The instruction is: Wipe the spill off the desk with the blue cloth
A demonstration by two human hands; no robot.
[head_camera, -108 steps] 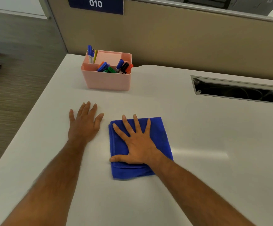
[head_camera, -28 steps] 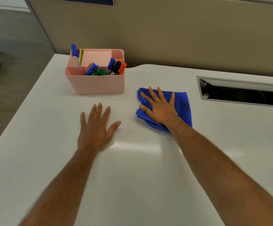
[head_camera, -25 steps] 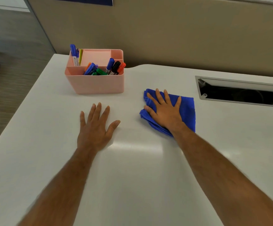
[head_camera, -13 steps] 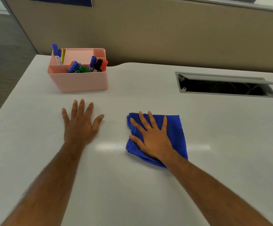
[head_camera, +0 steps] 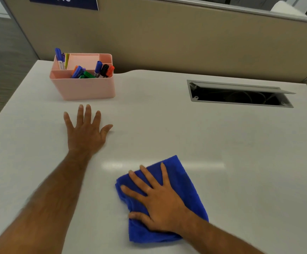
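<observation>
The folded blue cloth [head_camera: 186,182] lies on the white desk [head_camera: 231,147] near its front edge. My right hand [head_camera: 158,200] presses flat on top of the cloth with fingers spread, covering its middle. My left hand [head_camera: 86,132] rests palm down on the bare desk, up and to the left of the cloth, holding nothing. I cannot make out any spill on the surface; only a pale glossy streak of reflected light [head_camera: 112,165] shows just beyond the cloth.
A pink organiser [head_camera: 86,88] full of markers stands at the back left, just beyond my left fingertips. An open cable slot [head_camera: 240,96] with a raised metal lid sits at the back right. A beige partition [head_camera: 185,43] closes the far edge; floor lies left.
My right hand has slid the cloth from near the pink organiser back toward me, to the front of the desk. My left hand has stayed flat in place.
</observation>
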